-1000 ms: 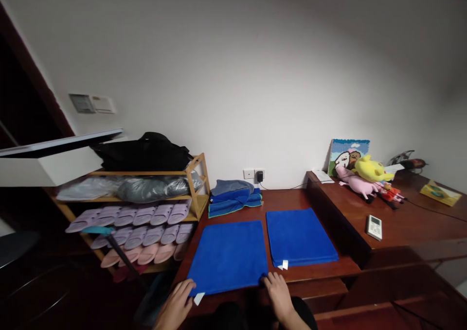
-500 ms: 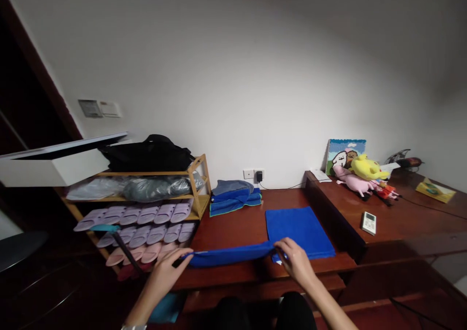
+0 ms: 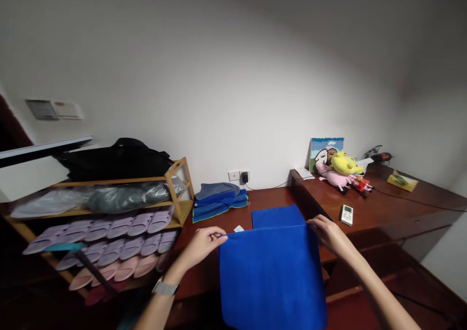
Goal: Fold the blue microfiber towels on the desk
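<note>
A blue towel (image 3: 272, 276) hangs spread out in front of me, held by its two upper corners. My left hand (image 3: 205, 242) pinches the left corner, a watch on that wrist. The right corner is gripped between the fingers of my right hand (image 3: 324, 230). Behind it a second blue towel (image 3: 279, 217) lies flat on the wooden bench (image 3: 266, 199), its lower part hidden by the held one. A small white tag (image 3: 239, 228) shows just above the held towel's top edge.
Folded blue and grey towels (image 3: 219, 201) lie at the back of the bench. To the left stands a wooden shoe rack (image 3: 178, 194) with slippers (image 3: 124, 228) and a black bag (image 3: 116, 160). A higher desk (image 3: 383, 199) at right carries plush toys (image 3: 343, 165), a remote control (image 3: 347, 215) and a tissue pack (image 3: 402, 180).
The towel has been raised and now hangs open below my hands, where before it was a narrow band stretched low between them. My view has turned to the right.
</note>
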Available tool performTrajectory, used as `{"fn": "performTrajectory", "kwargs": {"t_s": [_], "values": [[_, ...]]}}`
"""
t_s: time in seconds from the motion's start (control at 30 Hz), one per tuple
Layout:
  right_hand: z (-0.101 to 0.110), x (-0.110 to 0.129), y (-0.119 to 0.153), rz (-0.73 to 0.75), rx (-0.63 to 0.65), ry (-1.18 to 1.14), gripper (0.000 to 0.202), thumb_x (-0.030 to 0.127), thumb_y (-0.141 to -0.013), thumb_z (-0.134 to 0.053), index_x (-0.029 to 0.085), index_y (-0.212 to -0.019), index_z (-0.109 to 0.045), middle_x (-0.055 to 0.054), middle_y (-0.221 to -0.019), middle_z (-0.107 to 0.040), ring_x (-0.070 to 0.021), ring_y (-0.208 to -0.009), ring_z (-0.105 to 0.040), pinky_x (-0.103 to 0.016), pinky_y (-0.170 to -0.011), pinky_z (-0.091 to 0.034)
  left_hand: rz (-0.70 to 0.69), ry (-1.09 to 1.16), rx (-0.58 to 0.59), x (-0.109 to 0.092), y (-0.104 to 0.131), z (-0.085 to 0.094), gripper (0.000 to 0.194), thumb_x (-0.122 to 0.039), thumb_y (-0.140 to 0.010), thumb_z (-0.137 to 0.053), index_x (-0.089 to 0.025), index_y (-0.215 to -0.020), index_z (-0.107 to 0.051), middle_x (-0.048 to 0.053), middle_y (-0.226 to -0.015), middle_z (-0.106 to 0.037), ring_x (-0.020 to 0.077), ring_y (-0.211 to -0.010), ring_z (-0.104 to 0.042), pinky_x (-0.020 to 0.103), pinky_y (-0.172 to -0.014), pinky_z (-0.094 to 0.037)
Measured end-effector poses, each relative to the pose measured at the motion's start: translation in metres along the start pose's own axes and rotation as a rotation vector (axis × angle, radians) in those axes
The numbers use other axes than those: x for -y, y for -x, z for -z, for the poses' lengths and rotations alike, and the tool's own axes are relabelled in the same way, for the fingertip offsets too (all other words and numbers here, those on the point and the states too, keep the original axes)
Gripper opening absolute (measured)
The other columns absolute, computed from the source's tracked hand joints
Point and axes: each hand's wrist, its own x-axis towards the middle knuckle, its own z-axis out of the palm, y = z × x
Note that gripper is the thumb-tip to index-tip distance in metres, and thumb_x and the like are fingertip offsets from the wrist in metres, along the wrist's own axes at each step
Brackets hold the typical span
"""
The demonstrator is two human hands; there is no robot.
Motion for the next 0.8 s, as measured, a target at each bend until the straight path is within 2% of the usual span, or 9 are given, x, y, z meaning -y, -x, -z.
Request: {"fn": "performTrajectory", "kwargs": {"t_s": [0.1,0.27,0.33,0.4,0.47,0.53,0.67,0.73,0.8], "values": [[0.005,-0.036,-0.038,-0.006,-0.055,0.070,0.034,0.034,-0.103,-0.041,0.024,-0.114,-0.072,-0.008,-0.110,-0.070,-0.0213,-0.097,-0.068,-0.033,-0.089,-0.054,-0.039,0.019,0.000,-0.002,-0.051,-0.021,0.038,-0.055,-0.088,-0.065,-0.019,-0.087,-0.078,0.004,-0.082,-0.079,0.0184,-0.070,-0.068,0.027,-0.066,-0.053],[0.032,-0.073,-0.119,-0.010,-0.303,0.156,0.032,0.024,-0.099,-0.043,0.019,-0.112,-0.072,-0.009,-0.109,-0.072,-0.0205,-0.098,-0.067,-0.033,-0.091,-0.051,-0.077,-0.077,-0.233,-0.017,-0.139,-0.036,0.032,-0.050,-0.092,-0.061,-0.022,-0.095,-0.076,0.002,-0.080,-0.077,0.0175,-0.068,-0.068,0.028,-0.070,-0.052],[0.041,-0.081,-0.140,-0.013,-0.406,0.160,0.032,0.025,-0.100,-0.042,0.018,-0.113,-0.071,-0.010,-0.110,-0.073,-0.0212,-0.100,-0.066,-0.034,-0.093,-0.051,-0.095,-0.084,-0.320,-0.022,-0.161,-0.043,0.032,-0.048,-0.095,-0.058,-0.021,-0.101,-0.074,0.003,-0.081,-0.077,0.0184,-0.071,-0.070,0.029,-0.071,-0.053],[0.042,-0.090,-0.147,-0.021,-0.480,0.168,0.033,0.027,-0.101,-0.041,0.017,-0.114,-0.070,-0.011,-0.112,-0.072,-0.0220,-0.101,-0.065,-0.034,-0.094,-0.051,-0.123,-0.076,-0.375,-0.020,-0.170,-0.056,0.033,-0.046,-0.098,-0.055,-0.019,-0.106,-0.072,0.006,-0.088,-0.078,0.0198,-0.077,-0.072,0.030,-0.074,-0.054],[0.030,-0.102,-0.137,-0.047,-0.497,0.186,0.034,0.028,-0.102,-0.040,0.018,-0.117,-0.068,-0.011,-0.114,-0.071,-0.0226,-0.102,-0.065,-0.035,-0.092,-0.051,-0.153,-0.078,-0.380,-0.011,-0.166,-0.077,0.031,-0.045,-0.099,-0.054,-0.019,-0.107,-0.071,0.008,-0.099,-0.078,0.0207,-0.084,-0.073,0.032,-0.078,-0.056],[0.004,-0.119,-0.112,-0.108,-0.455,0.216,0.034,0.027,-0.102,-0.039,0.020,-0.121,-0.066,-0.011,-0.117,-0.069,-0.0228,-0.102,-0.066,-0.034,-0.089,-0.052,-0.166,-0.097,-0.337,0.007,-0.149,-0.108,0.029,-0.042,-0.101,-0.051,-0.021,-0.108,-0.070,0.009,-0.108,-0.077,0.0213,-0.092,-0.073,0.034,-0.084,-0.057],[-0.079,-0.152,-0.040,-0.334,-0.244,0.241,0.037,0.021,-0.101,-0.033,0.021,-0.124,-0.063,-0.011,-0.124,-0.066,-0.0203,-0.098,-0.069,-0.031,-0.085,-0.051,-0.132,-0.227,-0.224,0.065,-0.085,-0.194,0.026,-0.032,-0.103,-0.046,-0.024,-0.113,-0.068,0.008,-0.119,-0.075,0.0239,-0.108,-0.072,0.038,-0.095,-0.058],[-0.120,-0.164,-0.006,-0.411,-0.142,0.227,0.035,0.018,-0.097,-0.037,0.022,-0.114,-0.067,-0.009,-0.112,-0.070,-0.0195,-0.091,-0.071,-0.029,-0.080,-0.051,-0.124,-0.322,-0.168,0.100,-0.049,-0.237,0.026,-0.026,-0.102,-0.045,-0.026,-0.106,-0.071,0.007,-0.116,-0.076,0.0244,-0.103,-0.074,0.038,-0.092,-0.060],[-0.152,-0.173,0.021,-0.435,-0.105,0.220,0.031,0.017,-0.092,-0.042,0.023,-0.105,-0.070,-0.008,-0.102,-0.071,-0.0206,-0.087,-0.072,-0.028,-0.076,-0.052,-0.138,-0.383,-0.138,0.130,-0.020,-0.272,0.028,-0.023,-0.100,-0.044,-0.028,-0.102,-0.072,0.006,-0.108,-0.078,0.0245,-0.101,-0.075,0.037,-0.090,-0.062]]}}
